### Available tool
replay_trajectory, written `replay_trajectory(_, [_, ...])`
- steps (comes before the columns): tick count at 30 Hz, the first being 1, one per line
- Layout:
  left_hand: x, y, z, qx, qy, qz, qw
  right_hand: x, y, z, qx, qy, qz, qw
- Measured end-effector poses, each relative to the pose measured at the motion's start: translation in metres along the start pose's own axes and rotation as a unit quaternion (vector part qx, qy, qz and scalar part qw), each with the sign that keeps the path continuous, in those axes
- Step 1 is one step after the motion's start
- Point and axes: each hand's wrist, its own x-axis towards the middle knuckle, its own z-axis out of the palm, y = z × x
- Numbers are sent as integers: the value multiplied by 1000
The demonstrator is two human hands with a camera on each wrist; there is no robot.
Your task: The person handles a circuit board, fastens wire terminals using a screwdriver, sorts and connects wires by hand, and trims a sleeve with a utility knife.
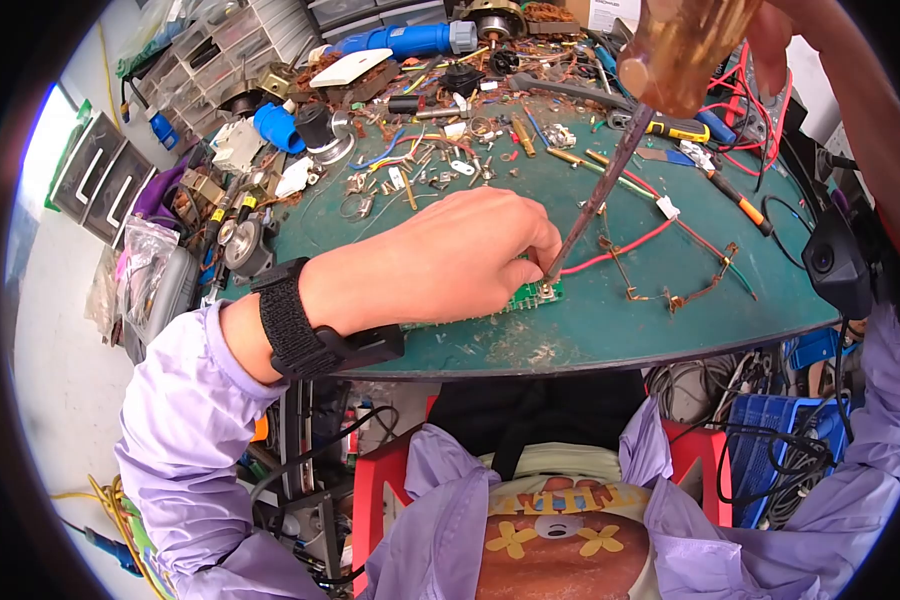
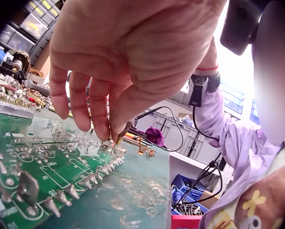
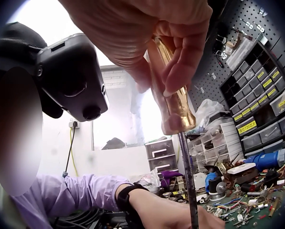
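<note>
A green circuit board (image 2: pixel 61 164) lies on the table near its front edge, its rows of soldered pins facing up. Over it is my left hand (image 1: pixel 450 250), thumb and forefinger pinching a small metal part (image 2: pixel 117 150) at the board's right corner; the fingertips partly hide this part. My right hand (image 3: pixel 152 43) grips the amber, see-through handle (image 3: pixel 173 105) of a long screwdriver high above the table. The dark shaft (image 1: pixel 602 190) slants down to the left, its tip right at the board's corner beside the left fingertips.
Right of the board lie a red wire (image 1: pixel 625 247), a bent copper-coloured strip (image 1: pixel 675 300) and an orange-handled tool (image 1: pixel 740 203). Loose metal bits and wires (image 1: pixel 410 165) spread behind the left hand. A blue plug (image 1: pixel 410 40) and more parts crowd the back.
</note>
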Motion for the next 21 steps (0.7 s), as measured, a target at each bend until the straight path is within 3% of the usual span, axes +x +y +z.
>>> replay_trajectory(21, [6,6,0,41,-10,-14,999,11,-6,0,-16,-6,-5,1000])
